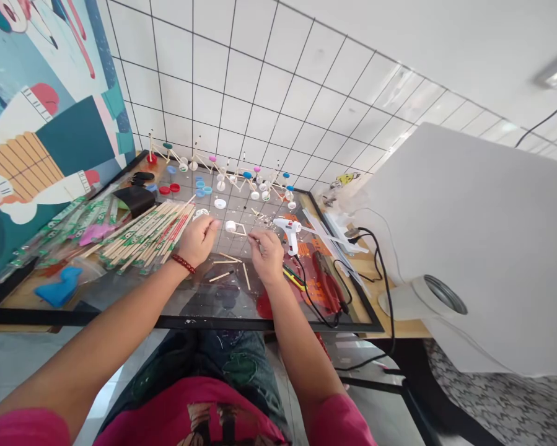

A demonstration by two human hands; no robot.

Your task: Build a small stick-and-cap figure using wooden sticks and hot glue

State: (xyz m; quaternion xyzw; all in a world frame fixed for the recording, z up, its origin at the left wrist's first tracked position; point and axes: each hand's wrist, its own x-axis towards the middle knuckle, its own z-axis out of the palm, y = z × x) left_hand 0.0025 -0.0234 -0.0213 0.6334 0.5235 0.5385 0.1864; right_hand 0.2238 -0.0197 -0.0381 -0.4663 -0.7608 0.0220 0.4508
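My left hand (198, 240) is closed, thumb against the curled fingers, beside a bundle of wrapped wooden chopsticks (141, 238); whatever it may hold is hidden. My right hand (266, 253) pinches the near end of a small wooden stick frame (240, 232). At that frame's other end is a white bottle cap (230, 227), lying between my two hands. Short cut sticks (227, 259) are scattered on the glass tabletop just below. Close to my right fingers, a white hot glue gun (287, 230) rests on its side.
Stick-and-cap figures (245, 176) stand along the back by the tiled wall. Loose blue caps (204, 187) and red caps (170, 188) lie before them. Red-handled pliers (328, 282), a yellow cutter (294, 277) and a black cord (390, 297) occupy the right side. A blue object (59, 286) sits front left.
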